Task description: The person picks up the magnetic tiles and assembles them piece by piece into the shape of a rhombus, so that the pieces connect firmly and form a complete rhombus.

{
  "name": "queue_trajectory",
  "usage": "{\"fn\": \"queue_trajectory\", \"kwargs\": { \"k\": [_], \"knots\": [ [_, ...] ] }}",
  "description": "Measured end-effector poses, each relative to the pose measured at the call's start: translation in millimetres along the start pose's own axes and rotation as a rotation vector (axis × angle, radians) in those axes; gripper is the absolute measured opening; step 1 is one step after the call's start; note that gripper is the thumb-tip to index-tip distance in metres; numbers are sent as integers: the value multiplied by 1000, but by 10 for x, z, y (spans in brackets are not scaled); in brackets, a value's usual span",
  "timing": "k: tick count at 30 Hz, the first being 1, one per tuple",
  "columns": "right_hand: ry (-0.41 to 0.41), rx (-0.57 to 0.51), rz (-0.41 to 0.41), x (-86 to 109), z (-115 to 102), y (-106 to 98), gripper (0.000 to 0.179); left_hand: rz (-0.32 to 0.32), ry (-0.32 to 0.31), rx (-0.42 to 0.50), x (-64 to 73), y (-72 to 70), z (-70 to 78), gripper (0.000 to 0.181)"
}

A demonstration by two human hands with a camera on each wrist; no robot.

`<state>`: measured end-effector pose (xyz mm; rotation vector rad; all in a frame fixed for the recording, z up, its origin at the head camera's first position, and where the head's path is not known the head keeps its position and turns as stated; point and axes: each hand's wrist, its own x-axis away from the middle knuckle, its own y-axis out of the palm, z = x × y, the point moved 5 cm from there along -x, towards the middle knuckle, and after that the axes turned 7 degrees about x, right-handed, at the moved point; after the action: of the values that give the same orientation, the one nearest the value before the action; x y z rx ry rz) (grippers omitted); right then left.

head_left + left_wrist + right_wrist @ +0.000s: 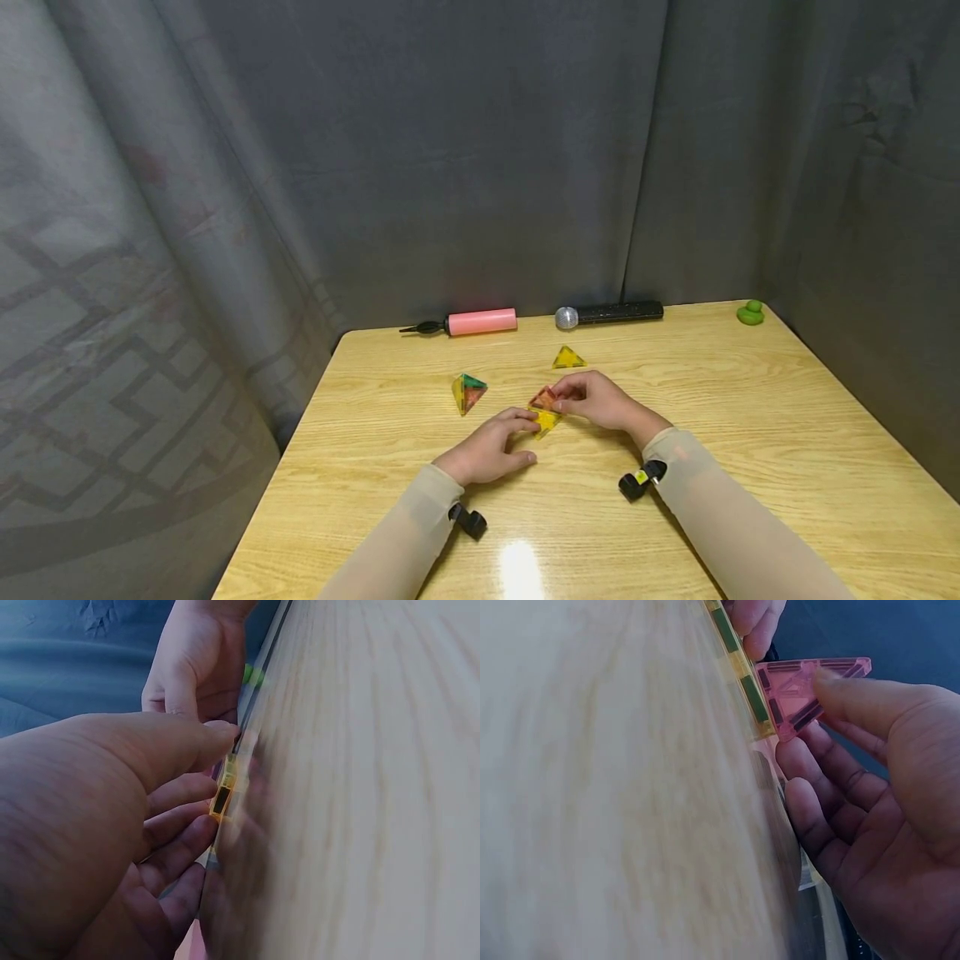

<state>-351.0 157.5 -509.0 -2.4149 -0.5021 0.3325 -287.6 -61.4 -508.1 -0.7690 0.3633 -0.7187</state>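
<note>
A red translucent triangular magnetic tile [543, 398] is pinched by my right hand [606, 403] between thumb and fingers. In the right wrist view, the red tile [786, 681] stands tilted up, one edge against a yellow triangular magnetic tile [751, 697]. That yellow tile [547, 420] lies on the table, and the fingertips of my left hand [487, 448] rest on it, thumb apart. From the left wrist view only the edge of the yellow tile [222, 799] shows by the fingertips; the red tile is mostly hidden there.
A small pyramid of yellow, green and red tiles [469, 394] stands to the left on the wooden table [375, 483]. Another yellow triangular tile [568, 358] lies beyond the hands. Along the back edge are a pink hand pump [482, 322], a microphone [615, 313] and a green figure [750, 313].
</note>
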Motion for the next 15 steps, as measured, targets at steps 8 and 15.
{"fn": "queue_trajectory", "kwargs": {
  "k": [8,15],
  "knots": [
    [36,7,38,32,41,-126,21,0,-5,-2,10,-3,27,49],
    [70,19,124,13,129,-275,25,2,-10,-10,8,-11,29,49]
  ]
}}
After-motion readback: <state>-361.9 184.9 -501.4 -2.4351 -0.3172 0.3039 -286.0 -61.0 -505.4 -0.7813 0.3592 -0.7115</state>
